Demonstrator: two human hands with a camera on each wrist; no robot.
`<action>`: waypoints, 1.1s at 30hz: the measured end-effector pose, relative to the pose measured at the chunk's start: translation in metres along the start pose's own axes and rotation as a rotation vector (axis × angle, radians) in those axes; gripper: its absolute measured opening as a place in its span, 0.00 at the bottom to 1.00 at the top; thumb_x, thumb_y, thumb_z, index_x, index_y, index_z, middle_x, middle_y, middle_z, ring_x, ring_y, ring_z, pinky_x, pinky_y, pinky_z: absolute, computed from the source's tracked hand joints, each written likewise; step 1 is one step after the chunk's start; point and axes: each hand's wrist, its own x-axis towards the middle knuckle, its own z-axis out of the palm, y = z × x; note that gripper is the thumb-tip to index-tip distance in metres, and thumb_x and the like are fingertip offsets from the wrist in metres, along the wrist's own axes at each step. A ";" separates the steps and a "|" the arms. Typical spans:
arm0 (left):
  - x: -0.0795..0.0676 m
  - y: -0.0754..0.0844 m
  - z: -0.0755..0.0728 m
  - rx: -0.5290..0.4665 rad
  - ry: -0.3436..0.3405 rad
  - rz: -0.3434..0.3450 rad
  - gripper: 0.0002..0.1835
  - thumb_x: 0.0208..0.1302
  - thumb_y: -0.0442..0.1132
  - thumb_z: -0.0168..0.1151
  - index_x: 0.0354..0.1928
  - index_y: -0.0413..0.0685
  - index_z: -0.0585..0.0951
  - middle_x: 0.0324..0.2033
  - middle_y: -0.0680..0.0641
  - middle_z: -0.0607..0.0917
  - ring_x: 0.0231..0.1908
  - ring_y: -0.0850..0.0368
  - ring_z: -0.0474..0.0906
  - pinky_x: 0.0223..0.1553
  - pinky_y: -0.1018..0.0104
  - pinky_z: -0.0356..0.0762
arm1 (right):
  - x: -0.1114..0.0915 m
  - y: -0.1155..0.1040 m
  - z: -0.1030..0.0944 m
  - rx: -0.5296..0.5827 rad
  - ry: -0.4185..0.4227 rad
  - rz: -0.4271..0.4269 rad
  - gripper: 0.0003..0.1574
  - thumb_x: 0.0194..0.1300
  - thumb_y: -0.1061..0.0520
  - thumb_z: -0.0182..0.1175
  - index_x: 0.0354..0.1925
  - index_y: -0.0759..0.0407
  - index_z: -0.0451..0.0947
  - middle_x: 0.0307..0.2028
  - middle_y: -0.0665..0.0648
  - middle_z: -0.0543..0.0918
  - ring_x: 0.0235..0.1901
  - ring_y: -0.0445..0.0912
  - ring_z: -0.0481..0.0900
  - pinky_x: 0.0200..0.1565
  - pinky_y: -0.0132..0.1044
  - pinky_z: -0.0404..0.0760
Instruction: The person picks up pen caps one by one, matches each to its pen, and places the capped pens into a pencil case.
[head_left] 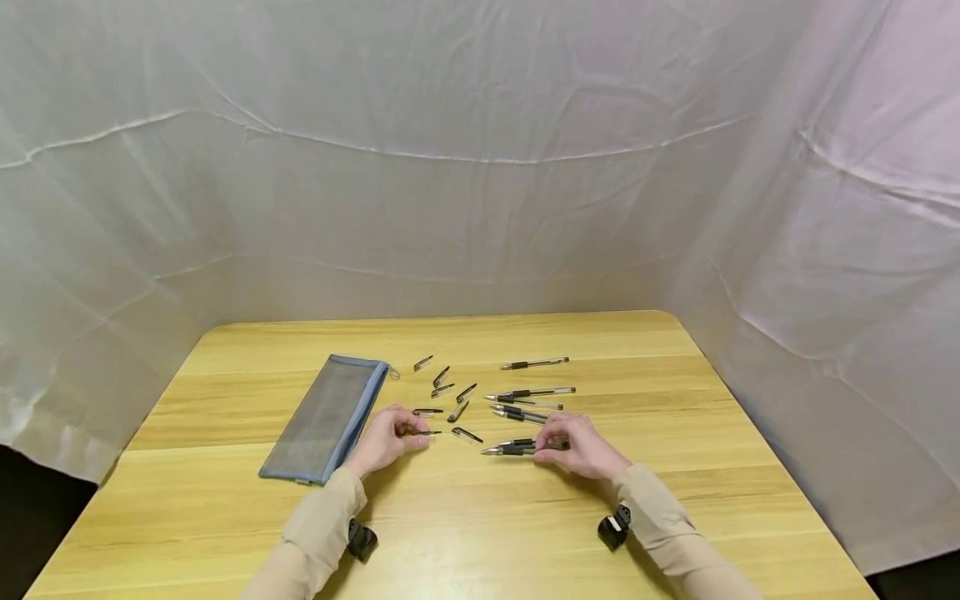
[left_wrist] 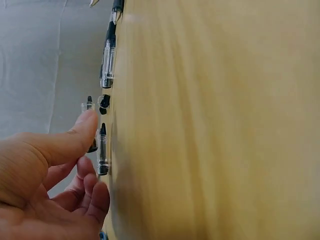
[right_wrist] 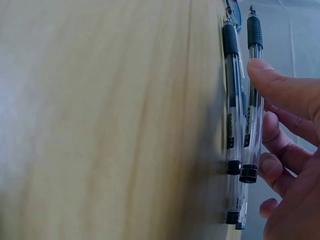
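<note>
My left hand (head_left: 390, 437) pinches a small clear-and-black pen cap (left_wrist: 89, 104) between thumb and fingers, partly hidden by the thumb. Just past it in the left wrist view, another cap (left_wrist: 102, 150) lies on the table. With thumb and fingertips my right hand (head_left: 579, 447) holds an uncapped gel pen (right_wrist: 255, 35) by its clear barrel, its tip pointing left in the head view. Right beside that pen lies a second gel pen (right_wrist: 230, 40) with a black grip. Several loose caps (head_left: 458, 411) are scattered between the two hands.
Further uncapped pens (head_left: 535, 363) lie behind the right hand, tips leftward. A grey mesh pencil pouch (head_left: 315, 417) with blue edging lies left of the left hand. Pale fabric (head_left: 465, 217) hangs around the wooden table (head_left: 480, 525).
</note>
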 end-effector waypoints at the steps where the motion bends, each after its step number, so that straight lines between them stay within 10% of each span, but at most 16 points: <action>1: -0.002 0.000 -0.001 -0.014 -0.007 0.012 0.04 0.58 0.31 0.73 0.35 0.39 0.87 0.34 0.44 0.82 0.32 0.59 0.70 0.34 0.72 0.67 | 0.000 0.000 -0.001 0.003 0.001 -0.004 0.05 0.58 0.53 0.73 0.32 0.48 0.84 0.34 0.44 0.83 0.40 0.39 0.78 0.57 0.49 0.62; 15: -0.017 0.006 -0.002 -0.284 -0.091 -0.029 0.11 0.62 0.31 0.69 0.44 0.31 0.85 0.40 0.34 0.88 0.36 0.59 0.84 0.40 0.72 0.82 | 0.001 -0.013 -0.009 0.178 -0.030 0.076 0.06 0.63 0.54 0.69 0.38 0.54 0.85 0.36 0.51 0.87 0.38 0.34 0.78 0.47 0.32 0.78; 25: -0.020 0.011 0.007 -0.717 -0.154 -0.186 0.21 0.60 0.28 0.69 0.55 0.28 0.80 0.46 0.48 0.89 0.44 0.61 0.84 0.52 0.67 0.82 | 0.002 -0.020 -0.007 0.448 0.025 0.153 0.16 0.64 0.57 0.68 0.47 0.65 0.84 0.44 0.64 0.87 0.39 0.37 0.84 0.46 0.29 0.83; 33: -0.021 0.018 0.014 -0.769 -0.186 -0.173 0.25 0.60 0.29 0.69 0.58 0.27 0.77 0.51 0.42 0.88 0.48 0.58 0.85 0.53 0.67 0.82 | 0.004 -0.026 -0.005 0.543 0.036 0.149 0.15 0.62 0.58 0.70 0.45 0.65 0.85 0.45 0.67 0.86 0.38 0.38 0.85 0.44 0.32 0.85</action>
